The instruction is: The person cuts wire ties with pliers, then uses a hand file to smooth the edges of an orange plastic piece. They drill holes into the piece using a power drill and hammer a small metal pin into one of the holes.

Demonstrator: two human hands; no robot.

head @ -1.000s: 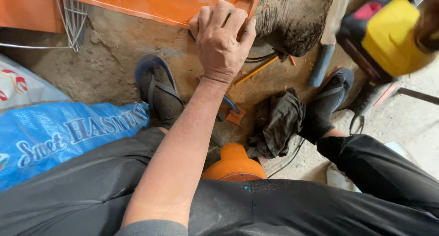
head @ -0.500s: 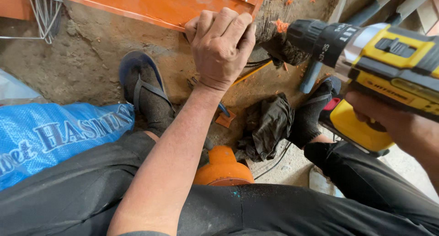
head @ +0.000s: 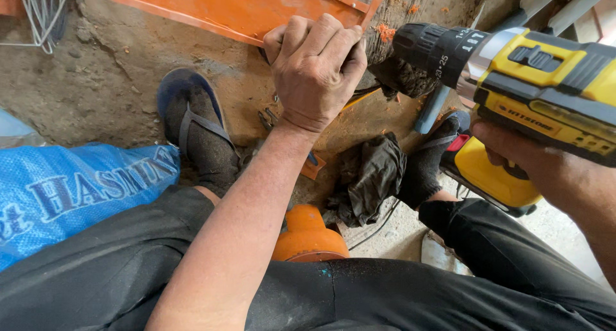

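Hands | our left hand (head: 316,71) grips the orange panel (head: 224,7) | our right hand (head: 513,152) holds the drill (head: 513,74)

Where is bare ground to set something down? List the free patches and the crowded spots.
Free: the dirt ground between the orange metal beam, the blue woven sack and the sandalled left foot. Crowded: around the left hand, the yellow-and-black cordless drill in the right hand, and the dark crumpled rag.

left hand (head: 316,71): fingers curled, pressing down | right hand (head: 513,152): grip closed
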